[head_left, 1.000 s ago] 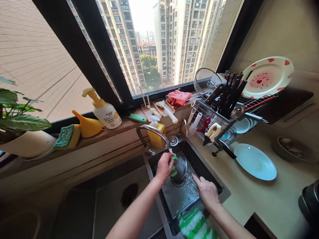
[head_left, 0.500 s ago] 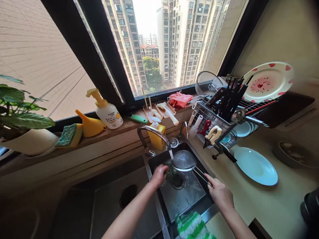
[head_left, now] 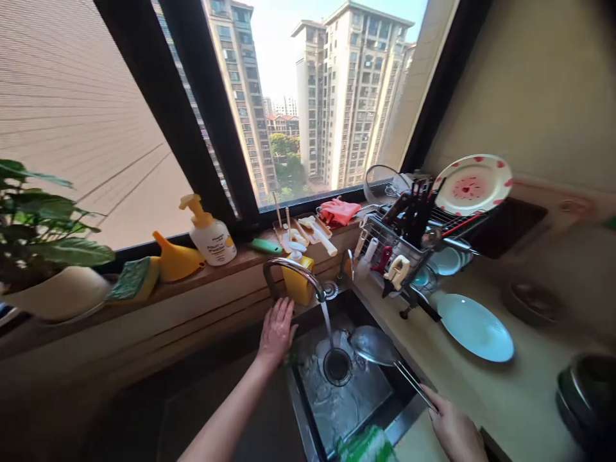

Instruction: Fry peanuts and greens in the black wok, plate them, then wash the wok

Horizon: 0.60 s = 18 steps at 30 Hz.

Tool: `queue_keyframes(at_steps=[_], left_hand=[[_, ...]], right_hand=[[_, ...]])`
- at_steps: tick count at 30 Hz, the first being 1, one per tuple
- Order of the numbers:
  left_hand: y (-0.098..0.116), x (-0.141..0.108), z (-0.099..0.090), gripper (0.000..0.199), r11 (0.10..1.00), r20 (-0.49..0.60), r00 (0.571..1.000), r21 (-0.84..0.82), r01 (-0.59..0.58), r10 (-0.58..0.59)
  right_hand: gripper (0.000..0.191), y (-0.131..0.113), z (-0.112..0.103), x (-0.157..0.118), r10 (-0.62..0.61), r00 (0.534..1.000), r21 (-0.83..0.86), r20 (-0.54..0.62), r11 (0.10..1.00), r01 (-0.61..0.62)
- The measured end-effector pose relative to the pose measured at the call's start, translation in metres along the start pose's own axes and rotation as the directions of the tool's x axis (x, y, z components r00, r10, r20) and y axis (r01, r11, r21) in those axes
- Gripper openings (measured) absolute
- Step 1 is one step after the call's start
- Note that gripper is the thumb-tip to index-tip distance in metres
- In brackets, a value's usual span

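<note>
My right hand (head_left: pixel 455 423) is closed around the long wire handle of a round mesh strainer (head_left: pixel 374 345). The strainer is tilted over the right side of the sink basin (head_left: pixel 344 410), apart from the running water (head_left: pixel 327 324). My left hand (head_left: pixel 276 330) reaches to the base of the chrome faucet (head_left: pixel 301 266), its fingers stretched out over where the lever sits. The lever itself is hidden under those fingers. Beneath that hand is a blurred dark green patch (head_left: pixel 290 360); I cannot tell what it is. Water falls from the spout near the drain (head_left: pixel 337 367).
A green-and-white cloth (head_left: pixel 366 444) hangs at the sink's front edge. A yellow bottle (head_left: pixel 298 282) stands behind the faucet. Right of the sink are a dish rack (head_left: pixel 392 237) and a pale blue plate (head_left: pixel 476 327). Pink gloves (head_left: pixel 338 210) and a pump bottle (head_left: pixel 212 239) sit on the sill.
My left hand has moved from under the stream, back and left to the faucet base. The strainer has shifted right, out of the water, and tilted. The view has turned slightly.
</note>
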<state>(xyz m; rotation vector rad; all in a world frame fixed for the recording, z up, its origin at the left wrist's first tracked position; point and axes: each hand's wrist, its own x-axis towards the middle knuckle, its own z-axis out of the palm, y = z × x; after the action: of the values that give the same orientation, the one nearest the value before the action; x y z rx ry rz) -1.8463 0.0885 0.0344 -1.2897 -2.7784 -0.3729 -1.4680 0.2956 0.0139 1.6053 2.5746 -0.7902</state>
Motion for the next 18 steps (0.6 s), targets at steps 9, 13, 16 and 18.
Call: queue_keyframes(at_steps=[9, 13, 16, 18], left_hand=[[0.013, 0.007, 0.038, 0.060, 0.972, 0.009, 0.989, 0.186, -0.146, 0.147], [0.026, -0.005, 0.027, 0.066, 0.958, 0.009, 0.983, 0.223, -0.179, 0.182], [0.045, -0.032, 0.027, 0.079, 0.951, 0.036, 0.973, 0.207, -0.231, 0.228], [0.055, -0.057, 0.038, 0.078, 0.957, 0.081, 0.970, 0.163, -0.242, 0.231]], right_hand=[[0.052, 0.006, -0.005, -0.055, -0.069, 0.980, -0.050, -0.187, 0.997, 0.060], [0.050, -0.004, 0.002, -0.071, -0.091, 0.977, 0.091, -0.194, 0.990, 0.110], [0.035, 0.008, 0.008, -0.079, -0.071, 0.971, 0.275, -0.230, 0.952, 0.135], [0.032, 0.027, 0.002, -0.080, -0.017, 0.964, 0.407, -0.264, 0.904, 0.127]])
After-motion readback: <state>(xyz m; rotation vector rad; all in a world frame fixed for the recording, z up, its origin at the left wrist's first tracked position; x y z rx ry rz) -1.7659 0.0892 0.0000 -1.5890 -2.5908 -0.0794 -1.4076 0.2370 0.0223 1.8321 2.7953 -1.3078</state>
